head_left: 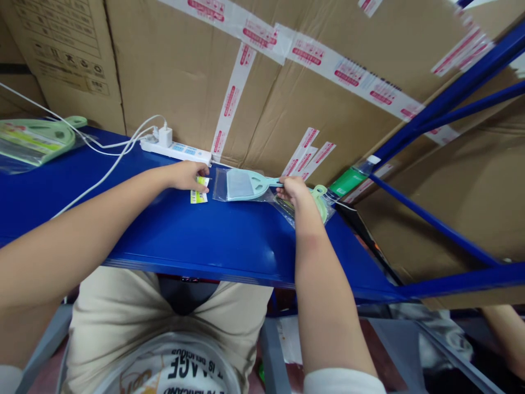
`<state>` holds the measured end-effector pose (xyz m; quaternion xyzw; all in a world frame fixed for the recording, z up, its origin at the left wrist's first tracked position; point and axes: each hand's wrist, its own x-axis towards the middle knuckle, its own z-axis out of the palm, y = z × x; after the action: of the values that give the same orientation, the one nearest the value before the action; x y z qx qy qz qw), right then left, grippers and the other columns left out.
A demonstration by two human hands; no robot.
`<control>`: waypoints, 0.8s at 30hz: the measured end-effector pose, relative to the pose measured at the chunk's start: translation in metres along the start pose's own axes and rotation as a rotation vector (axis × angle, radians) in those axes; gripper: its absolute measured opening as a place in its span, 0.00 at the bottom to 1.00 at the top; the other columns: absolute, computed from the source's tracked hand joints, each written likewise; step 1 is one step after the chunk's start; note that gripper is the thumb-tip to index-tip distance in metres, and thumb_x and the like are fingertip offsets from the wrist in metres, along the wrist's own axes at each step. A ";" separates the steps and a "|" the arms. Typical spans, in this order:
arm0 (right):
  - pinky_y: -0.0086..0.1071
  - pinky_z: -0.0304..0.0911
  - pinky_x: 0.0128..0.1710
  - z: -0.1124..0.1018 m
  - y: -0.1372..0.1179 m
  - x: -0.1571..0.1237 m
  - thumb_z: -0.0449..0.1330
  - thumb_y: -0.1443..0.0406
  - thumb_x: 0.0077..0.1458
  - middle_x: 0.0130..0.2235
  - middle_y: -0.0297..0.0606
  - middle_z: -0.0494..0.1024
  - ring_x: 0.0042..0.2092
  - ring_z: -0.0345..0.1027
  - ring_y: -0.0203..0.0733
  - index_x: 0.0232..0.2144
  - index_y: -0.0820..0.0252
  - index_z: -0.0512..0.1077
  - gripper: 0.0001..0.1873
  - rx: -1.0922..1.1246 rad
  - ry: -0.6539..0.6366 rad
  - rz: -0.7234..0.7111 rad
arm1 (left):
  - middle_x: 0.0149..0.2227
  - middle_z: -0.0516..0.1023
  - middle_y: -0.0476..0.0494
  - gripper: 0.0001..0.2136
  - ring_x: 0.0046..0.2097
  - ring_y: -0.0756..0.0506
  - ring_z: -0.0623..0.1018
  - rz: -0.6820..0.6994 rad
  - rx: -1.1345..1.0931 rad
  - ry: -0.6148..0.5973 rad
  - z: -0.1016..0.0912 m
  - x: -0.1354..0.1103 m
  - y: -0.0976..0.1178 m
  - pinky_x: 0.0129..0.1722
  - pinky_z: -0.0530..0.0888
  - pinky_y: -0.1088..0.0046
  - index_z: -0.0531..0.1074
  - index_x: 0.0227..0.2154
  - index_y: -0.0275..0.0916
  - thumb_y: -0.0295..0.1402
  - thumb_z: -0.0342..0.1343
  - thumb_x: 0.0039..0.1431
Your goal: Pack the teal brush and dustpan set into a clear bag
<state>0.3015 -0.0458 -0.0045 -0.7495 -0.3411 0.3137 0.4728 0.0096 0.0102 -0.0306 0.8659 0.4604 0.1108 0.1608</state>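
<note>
- Head view: L hand [186,175] noted, fingers closed on yellow label card [199,196], laid on blue tabletop [205,235].
- R hand [293,189]: fingers clamped on handle of bagged blue brush [241,185], placed just beside card.
- Green brush [322,201] seen under R hand.

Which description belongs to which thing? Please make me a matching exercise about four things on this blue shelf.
1 left hand
2 right hand
3 power strip
4 green tool

A far left of the shelf
B holds the blue tool by its handle
C touches the yellow label
D white, beside the boxes

Pairs: 1-C, 2-B, 3-D, 4-A
</note>
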 end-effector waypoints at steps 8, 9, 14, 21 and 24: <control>0.19 0.56 0.17 -0.001 0.000 -0.011 0.54 0.78 0.64 0.19 0.29 0.69 0.18 0.62 0.27 0.29 0.61 0.69 0.14 -0.110 -0.145 0.025 | 0.57 0.80 0.36 0.31 0.56 0.36 0.79 -0.037 0.057 0.017 -0.008 0.000 -0.004 0.54 0.72 0.64 0.73 0.56 0.38 0.42 0.59 0.47; 0.20 0.54 0.17 0.000 0.001 -0.011 0.54 0.79 0.64 0.19 0.29 0.69 0.18 0.62 0.28 0.29 0.61 0.69 0.14 -0.130 -0.163 0.018 | 0.57 0.80 0.36 0.31 0.56 0.36 0.79 -0.048 0.059 0.022 -0.009 0.001 -0.006 0.54 0.72 0.64 0.73 0.56 0.39 0.41 0.59 0.47; 0.21 0.49 0.16 0.006 0.002 -0.013 0.55 0.78 0.63 0.19 0.27 0.68 0.17 0.62 0.28 0.26 0.60 0.68 0.15 -0.264 -0.265 -0.019 | 0.57 0.80 0.37 0.32 0.56 0.35 0.79 -0.075 0.018 0.019 -0.010 0.003 -0.018 0.55 0.73 0.64 0.75 0.56 0.40 0.44 0.61 0.45; 0.33 0.68 0.34 0.005 -0.002 -0.010 0.61 0.68 0.62 0.25 0.41 0.77 0.34 0.77 0.47 0.22 0.57 0.68 0.15 -0.685 -0.023 -0.296 | 0.48 0.85 0.41 0.24 0.52 0.36 0.82 -0.046 -0.110 0.120 -0.009 0.007 -0.030 0.53 0.75 0.63 0.80 0.46 0.42 0.38 0.61 0.41; 0.39 0.69 0.48 0.009 -0.002 -0.006 0.61 0.66 0.61 0.36 0.47 0.82 0.47 0.77 0.51 0.24 0.57 0.70 0.12 -0.605 0.125 -0.508 | 0.42 0.86 0.40 0.18 0.46 0.37 0.83 0.005 -0.177 0.287 -0.014 0.008 -0.032 0.50 0.77 0.60 0.81 0.38 0.41 0.36 0.61 0.41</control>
<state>0.2908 -0.0458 -0.0051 -0.7643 -0.5633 0.0258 0.3130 -0.0155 0.0358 -0.0294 0.8249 0.4649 0.2739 0.1686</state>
